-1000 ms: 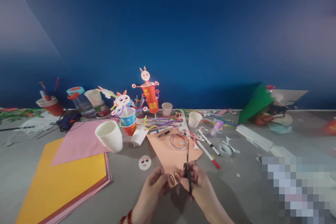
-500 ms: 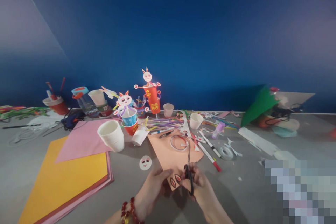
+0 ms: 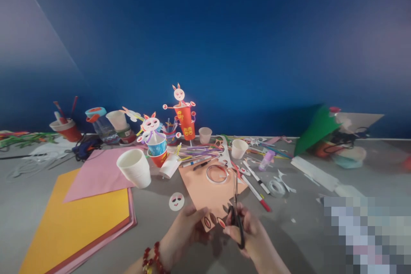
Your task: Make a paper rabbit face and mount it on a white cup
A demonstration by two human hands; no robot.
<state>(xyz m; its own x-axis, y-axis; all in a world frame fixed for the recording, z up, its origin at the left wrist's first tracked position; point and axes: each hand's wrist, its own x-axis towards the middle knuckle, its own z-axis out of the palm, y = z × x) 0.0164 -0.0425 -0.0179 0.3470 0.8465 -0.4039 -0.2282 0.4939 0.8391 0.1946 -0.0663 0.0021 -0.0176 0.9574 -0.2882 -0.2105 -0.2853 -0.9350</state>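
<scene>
Nearest, a red beaded bracelet (image 3: 152,259) is worn on the wrist of the left hand (image 3: 189,227), by whose fingers a small peach paper piece with a dark-outlined red oval (image 3: 207,222) is pinched above the grey desk (image 3: 150,216). It could be creased by too hard a squeeze; whether it is joined to the paper behind cannot be told. By the right hand (image 3: 249,227), black-handled metal scissors (image 3: 237,224) are gripped with the blades pointing away, while a pointed, red-centred paper cutout (image 3: 221,222) is pinched at the fingertips. With both held at once, the cutout could be dropped through a loosened pinch, or nicked by a turned blade. Just beyond, the large peach paper sheet (image 3: 205,192) could be snagged by the scissor tips. To its left, the round white paper face (image 3: 177,202) could be brushed aside by a sweeping wrist. Farther back, the white ribbed cup (image 3: 134,169) could be tipped by an overlong reach.
</scene>
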